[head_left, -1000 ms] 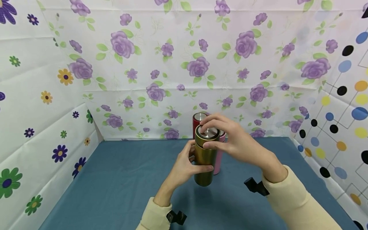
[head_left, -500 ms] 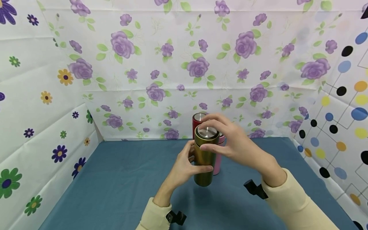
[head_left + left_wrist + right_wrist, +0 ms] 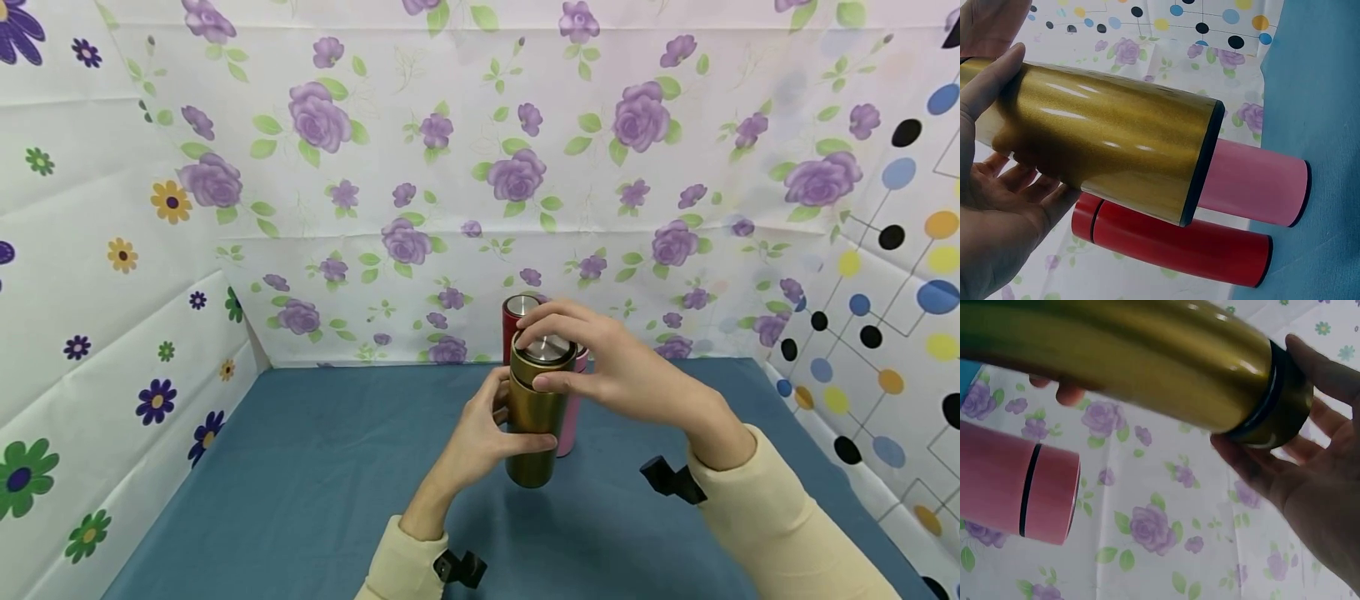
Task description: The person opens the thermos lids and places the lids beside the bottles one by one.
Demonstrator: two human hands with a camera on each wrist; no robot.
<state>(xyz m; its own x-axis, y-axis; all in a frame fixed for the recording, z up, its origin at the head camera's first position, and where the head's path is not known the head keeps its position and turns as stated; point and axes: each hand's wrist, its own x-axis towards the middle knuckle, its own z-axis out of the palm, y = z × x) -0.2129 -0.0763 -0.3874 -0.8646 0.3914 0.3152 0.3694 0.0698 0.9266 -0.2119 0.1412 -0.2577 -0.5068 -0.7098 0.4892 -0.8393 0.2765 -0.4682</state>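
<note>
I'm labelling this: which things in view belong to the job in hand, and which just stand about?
In the job:
gold flask, in left fingers
its lid, in right fingers

Apparently idle:
red flask, untouched
pink flask, untouched

No readable text, labels, brands, numbers or signs anywhere.

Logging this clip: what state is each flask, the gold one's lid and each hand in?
Gold flask: held off the table, slightly tilted.
Gold lid: on the flask; tightness cannot be told.
Red flask: upright, lid on.
Pink flask: upright, lid on.
Left hand: gripping the gold body.
Right hand: gripping the gold lid.
</note>
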